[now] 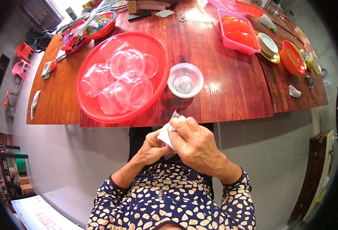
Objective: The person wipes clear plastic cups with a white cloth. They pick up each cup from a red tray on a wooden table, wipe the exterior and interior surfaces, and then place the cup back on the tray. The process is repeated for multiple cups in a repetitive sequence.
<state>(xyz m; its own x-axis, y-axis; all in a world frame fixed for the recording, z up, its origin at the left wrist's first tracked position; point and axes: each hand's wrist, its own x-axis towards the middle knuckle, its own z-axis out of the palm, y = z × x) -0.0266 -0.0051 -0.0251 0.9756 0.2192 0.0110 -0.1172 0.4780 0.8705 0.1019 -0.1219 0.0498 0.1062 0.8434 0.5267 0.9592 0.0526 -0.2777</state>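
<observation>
Just off the table's front edge, both my hands are close together in front of my body. My left hand [152, 148] is closed round a clear plastic bowl [175, 114], mostly hidden, with only bits of its rim and wall showing. In my right hand [196, 142] a white tissue [165, 135] is pinched and pressed against that bowl. Straight ahead on the table stands a clear plastic bowl [185, 81], perhaps several nested together. To its left a round red plastic tray [162, 57] bears several clear bowls [124, 63], some tipped on their sides.
The glossy wooden table [230, 88] spans the view. At the far left is a red basin [113, 25] of small colourful things. On the right are a pink basket [249, 48] with red-orange items, stacked white plates [268, 44], a red bowl [293, 57] and a crumpled tissue [294, 91].
</observation>
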